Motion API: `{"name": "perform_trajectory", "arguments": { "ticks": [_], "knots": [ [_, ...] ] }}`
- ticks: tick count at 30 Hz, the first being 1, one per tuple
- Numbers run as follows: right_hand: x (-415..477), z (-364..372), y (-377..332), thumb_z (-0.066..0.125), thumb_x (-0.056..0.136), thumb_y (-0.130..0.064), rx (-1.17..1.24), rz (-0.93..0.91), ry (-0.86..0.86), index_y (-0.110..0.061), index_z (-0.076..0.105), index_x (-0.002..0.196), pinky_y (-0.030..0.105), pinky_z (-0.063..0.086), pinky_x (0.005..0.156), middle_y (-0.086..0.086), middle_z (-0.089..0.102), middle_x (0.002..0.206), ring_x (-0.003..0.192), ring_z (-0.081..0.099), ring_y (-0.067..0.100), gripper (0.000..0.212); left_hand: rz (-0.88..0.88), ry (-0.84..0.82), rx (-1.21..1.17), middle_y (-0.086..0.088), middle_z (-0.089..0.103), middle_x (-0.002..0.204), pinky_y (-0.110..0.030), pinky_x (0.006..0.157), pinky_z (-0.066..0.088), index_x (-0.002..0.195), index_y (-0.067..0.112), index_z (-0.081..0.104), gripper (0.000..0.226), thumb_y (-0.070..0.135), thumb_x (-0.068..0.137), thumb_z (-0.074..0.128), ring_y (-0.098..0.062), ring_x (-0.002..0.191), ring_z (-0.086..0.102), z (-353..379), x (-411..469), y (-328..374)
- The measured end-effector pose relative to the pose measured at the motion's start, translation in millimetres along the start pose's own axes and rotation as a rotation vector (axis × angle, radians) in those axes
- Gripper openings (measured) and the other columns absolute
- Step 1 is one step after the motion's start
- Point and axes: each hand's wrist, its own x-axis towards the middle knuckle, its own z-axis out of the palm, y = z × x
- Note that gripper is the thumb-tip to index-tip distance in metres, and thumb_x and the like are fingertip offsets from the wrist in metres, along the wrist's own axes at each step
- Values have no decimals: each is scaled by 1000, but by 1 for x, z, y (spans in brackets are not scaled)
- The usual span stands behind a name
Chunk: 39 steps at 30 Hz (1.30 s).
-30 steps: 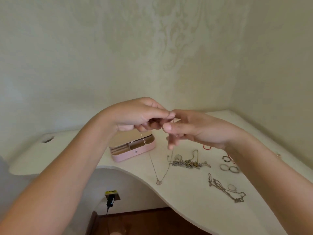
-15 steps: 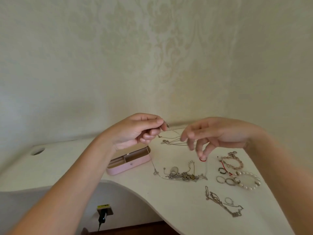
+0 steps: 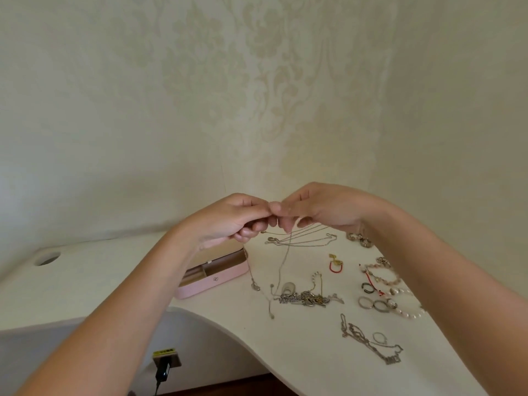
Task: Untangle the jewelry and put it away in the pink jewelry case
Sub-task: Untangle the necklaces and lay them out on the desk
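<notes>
1. You face a cream wall (image 3: 200, 95) with a pale damask pattern; it meets a plainer side wall (image 3: 463, 110) in a corner to your right.
2. Below you lies a white desk (image 3: 85, 284) with a wavy front edge and a round cable hole (image 3: 47, 258) at its far left.
3. Under the desk you see a socket (image 3: 174, 356) holding a black plug (image 3: 163, 370), above a dark wooden floor (image 3: 228, 389).
4. The light around you is soft and even.

— Where's the pink jewelry case (image 3: 217, 280)?
— Open on the counter (image 3: 85, 277). A thin silver chain (image 3: 283, 261) dangles just right of it, down beside a tangled silver heap (image 3: 307, 299).
</notes>
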Motion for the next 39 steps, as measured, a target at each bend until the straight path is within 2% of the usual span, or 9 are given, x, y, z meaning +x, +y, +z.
{"name": "perform_trajectory", "arguments": {
  "ticks": [2,4,7,12,16,22,27,36,39],
  "knots": [
    [0,-9,-7,49,96,-35,44,-3,7,-11,62,70,27,47,83,-1,62,68,75,59,13,37,-3,-3,-51,7,38,53,-16,44,21,72,9,54,31,36,86,51,-6,45,27,-3,0,-12],
    [-2,-19,-16,43,99,-32,132,18,12,-11,54,67,24,49,66,-2,48,52,51,46,12,40,-2,4,-137,5,38,54,-16,46,25,70,10,53,28,34,86,52,-7,47,29,-4,-1,-26],
    [-4,-37,-22,42,100,-33,78,69,79,-11,54,68,19,23,41,-3,28,49,43,21,10,40,-3,47,-237,3,41,55,-17,51,30,74,8,57,25,29,85,52,-9,51,34,-3,0,-50],
    [-5,-74,-3,49,98,-30,-234,257,70,-8,70,84,22,19,46,-2,30,53,48,21,13,34,-31,135,-175,4,51,61,-19,61,42,87,4,65,20,13,95,49,-8,59,46,-5,11,-88],
    [-11,-96,33,54,96,-22,-211,357,-64,-8,73,97,23,20,50,-3,31,54,50,23,12,25,-7,189,-154,0,64,73,-19,68,51,93,4,68,15,2,93,53,-7,69,59,-6,23,-102],
    [-5,-88,101,59,92,-21,-477,377,-50,-24,76,82,21,43,73,-6,69,67,69,61,5,19,138,264,514,5,70,86,-10,73,41,97,13,75,17,6,90,61,5,79,61,2,47,-110],
    [14,-76,145,66,88,-16,-624,300,194,-19,76,98,19,50,81,-6,74,92,86,67,5,15,215,170,1080,-4,65,112,-27,83,41,118,21,66,32,10,96,47,-23,105,59,11,67,-125],
    [21,-59,188,70,84,-14,-677,250,178,-16,75,99,3,38,66,-6,72,98,73,56,-6,17,159,158,1405,-4,67,108,-37,72,50,118,15,61,40,-1,85,46,-31,97,64,26,60,-148],
    [14,-60,192,68,85,-14,-748,239,183,-16,75,97,5,37,66,-5,71,97,78,56,1,14,159,131,1449,3,72,83,-28,51,49,98,17,70,35,-1,69,65,-25,68,69,25,54,-150]
  ]
}}
